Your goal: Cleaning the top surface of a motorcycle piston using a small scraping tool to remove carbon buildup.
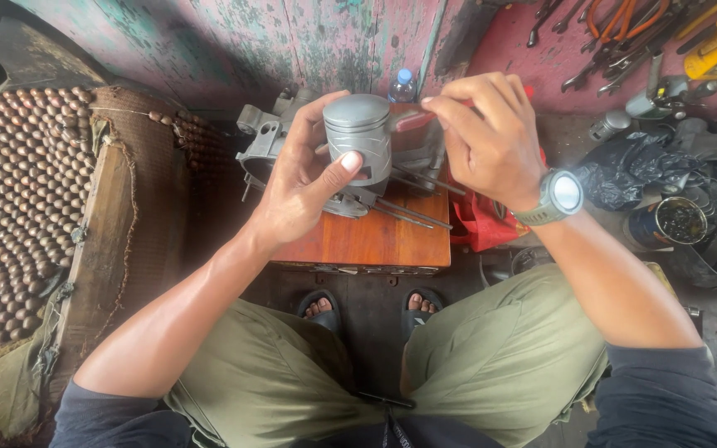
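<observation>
Two hands work a grey metal piston above a small wooden worktop.

From the head camera, the left hand (300,187) is curled around the grey, matte cylindrical metal piston (358,137), thumb pressed on its skirt, holding it upright just above the reddish-brown wooden worktop (375,241). The right hand (487,137), wearing a grey wristwatch (559,196), has its fingertips pinched together at the piston's upper right edge; what they pinch is too small to tell. Behind the piston lies a grey cast engine casing (271,137) with thin steel studs. A beaded seat cover (18,207) crowds the left; scattered tools (649,41) fill the right.
</observation>
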